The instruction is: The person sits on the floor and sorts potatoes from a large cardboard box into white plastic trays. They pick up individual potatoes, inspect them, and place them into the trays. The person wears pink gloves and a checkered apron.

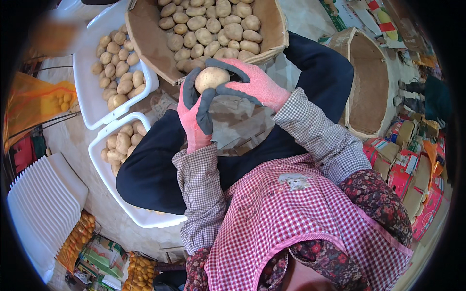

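A large pale potato point(211, 80) is held up between my two gloved hands, just off the near edge of a big cardboard box point(145, 40). My left hand point(196, 109), in a pink knit glove with grey coated fingers, grips the potato's left side and underside. From the right, my right hand point(251, 82) closes over it in a matching glove, fingers along the top and thumb below. Many loose potatoes point(213, 25) fill the box in front of me. Smaller potatoes point(116, 65) lie in a white plastic tub point(85, 98) to the left.
A second white tub point(134, 214) with potatoes stands beside my left knee. Nested white tubs point(47, 211) are stacked at the far left, near orange mesh sacks point(140, 272). An open cardboard box point(367, 83) lies to the right, above flattened red cartons point(404, 171).
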`<act>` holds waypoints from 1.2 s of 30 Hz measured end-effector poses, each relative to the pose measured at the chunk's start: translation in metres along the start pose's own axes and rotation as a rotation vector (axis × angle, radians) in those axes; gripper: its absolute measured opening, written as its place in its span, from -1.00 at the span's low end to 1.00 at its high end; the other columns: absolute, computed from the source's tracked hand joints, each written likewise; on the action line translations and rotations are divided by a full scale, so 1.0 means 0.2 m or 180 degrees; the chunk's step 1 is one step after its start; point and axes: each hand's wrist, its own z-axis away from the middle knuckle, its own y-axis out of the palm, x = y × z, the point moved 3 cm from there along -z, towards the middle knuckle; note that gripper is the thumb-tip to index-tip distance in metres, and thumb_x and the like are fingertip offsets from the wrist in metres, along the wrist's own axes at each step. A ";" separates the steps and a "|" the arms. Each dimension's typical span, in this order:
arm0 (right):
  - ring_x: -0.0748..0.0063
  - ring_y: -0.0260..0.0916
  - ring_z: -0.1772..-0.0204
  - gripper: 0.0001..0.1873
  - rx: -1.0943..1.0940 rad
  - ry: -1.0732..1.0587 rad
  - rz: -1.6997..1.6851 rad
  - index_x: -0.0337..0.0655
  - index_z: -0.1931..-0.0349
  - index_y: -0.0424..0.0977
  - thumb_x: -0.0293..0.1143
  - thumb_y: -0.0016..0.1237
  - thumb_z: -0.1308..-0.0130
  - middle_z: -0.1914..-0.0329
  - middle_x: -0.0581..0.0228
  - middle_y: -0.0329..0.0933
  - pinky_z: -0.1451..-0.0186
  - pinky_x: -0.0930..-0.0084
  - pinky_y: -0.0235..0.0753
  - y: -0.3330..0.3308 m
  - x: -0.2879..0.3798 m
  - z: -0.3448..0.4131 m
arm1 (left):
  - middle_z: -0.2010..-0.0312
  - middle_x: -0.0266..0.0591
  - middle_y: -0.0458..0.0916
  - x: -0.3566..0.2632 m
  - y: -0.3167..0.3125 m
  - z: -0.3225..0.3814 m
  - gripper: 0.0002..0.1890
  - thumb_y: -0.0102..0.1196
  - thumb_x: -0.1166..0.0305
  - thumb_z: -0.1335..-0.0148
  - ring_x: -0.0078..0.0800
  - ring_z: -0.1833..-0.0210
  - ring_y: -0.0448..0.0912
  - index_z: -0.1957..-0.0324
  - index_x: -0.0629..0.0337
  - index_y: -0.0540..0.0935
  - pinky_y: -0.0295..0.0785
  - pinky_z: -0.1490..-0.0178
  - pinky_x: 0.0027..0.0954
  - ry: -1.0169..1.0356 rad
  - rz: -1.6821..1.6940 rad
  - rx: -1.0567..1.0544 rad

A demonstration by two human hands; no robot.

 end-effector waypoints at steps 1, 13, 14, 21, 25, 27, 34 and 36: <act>0.27 0.26 -0.28 -0.56 -0.0081 -0.0251 0.0208 -0.19 -0.11 0.40 -0.48 0.06 -0.17 -0.23 0.16 0.31 -0.29 0.41 0.29 0.00 0.02 0.01 | -0.05 -0.05 0.44 0.00 0.01 0.00 -0.50 0.08 0.55 -0.14 -0.32 -0.12 0.43 -0.16 0.42 0.34 0.30 -0.22 -0.38 0.0052 0.0094 0.0007; 0.46 0.31 -0.20 -0.48 -0.0290 0.0420 -0.1788 -0.24 -0.21 0.26 -0.49 0.04 -0.23 -0.17 0.28 0.35 -0.27 0.54 0.32 0.03 0.02 0.00 | -0.14 -0.04 0.38 -0.02 -0.01 0.00 -0.37 0.16 0.62 -0.03 -0.24 -0.20 0.38 -0.20 0.37 0.30 0.29 -0.27 -0.30 0.0341 -0.0076 0.0086; 0.47 0.32 -0.19 -0.46 -0.0249 0.0399 -0.1510 -0.23 -0.21 0.26 -0.49 0.06 -0.21 -0.17 0.29 0.35 -0.26 0.55 0.33 0.04 -0.02 0.00 | -0.14 -0.04 0.38 -0.02 0.01 0.00 -0.36 0.16 0.63 -0.02 -0.25 -0.20 0.38 -0.20 0.36 0.30 0.29 -0.27 -0.30 0.0338 0.0027 0.0068; 0.49 0.35 -0.14 -0.48 -0.0280 0.0379 -0.1843 -0.24 -0.15 0.32 -0.49 0.11 -0.16 -0.09 0.32 0.41 -0.24 0.55 0.36 0.08 -0.03 -0.02 | -0.11 -0.08 0.42 -0.01 0.01 -0.01 -0.33 0.17 0.67 0.02 -0.30 -0.15 0.43 -0.22 0.33 0.31 0.35 -0.23 -0.34 -0.0121 0.0041 -0.0136; 0.49 0.37 -0.12 -0.56 -0.0226 0.0505 -0.2068 -0.25 -0.11 0.36 -0.46 0.08 -0.20 -0.05 0.30 0.44 -0.22 0.55 0.38 0.03 -0.03 -0.06 | -0.07 -0.09 0.46 0.05 0.00 -0.02 -0.32 0.15 0.68 0.02 -0.34 -0.10 0.47 -0.22 0.33 0.30 0.37 -0.20 -0.39 -0.0246 -0.0056 -0.0175; 0.46 0.40 -0.06 -0.59 -0.0288 0.0420 -0.1619 -0.28 -0.06 0.38 -0.38 0.07 -0.21 0.00 0.26 0.46 -0.17 0.52 0.39 0.05 -0.09 -0.10 | -0.08 -0.08 0.44 0.11 -0.03 -0.03 -0.33 0.15 0.69 0.02 -0.33 -0.12 0.46 -0.22 0.34 0.31 0.36 -0.21 -0.39 -0.0364 -0.0134 -0.0239; 0.51 0.44 0.11 -0.65 -0.0017 0.0678 -0.1141 -0.24 0.03 0.43 -0.21 -0.02 -0.28 0.15 0.31 0.49 0.05 0.55 0.48 0.18 -0.08 -0.53 | -0.12 0.05 0.36 0.16 -0.10 -0.07 -0.49 -0.07 0.43 -0.29 -0.26 -0.16 0.41 -0.24 0.40 0.22 0.38 -0.18 -0.34 -0.0021 -0.0122 -0.0861; 0.52 0.45 0.13 -0.66 0.0361 0.0704 -0.1342 -0.21 -0.01 0.43 -0.19 -0.11 -0.36 0.10 0.32 0.49 0.10 0.55 0.53 0.24 0.06 -0.72 | -0.05 0.06 0.40 0.15 -0.09 -0.08 -0.59 -0.16 0.38 -0.35 -0.24 -0.07 0.49 -0.14 0.50 0.32 0.47 -0.07 -0.33 0.0149 -0.0433 -0.0926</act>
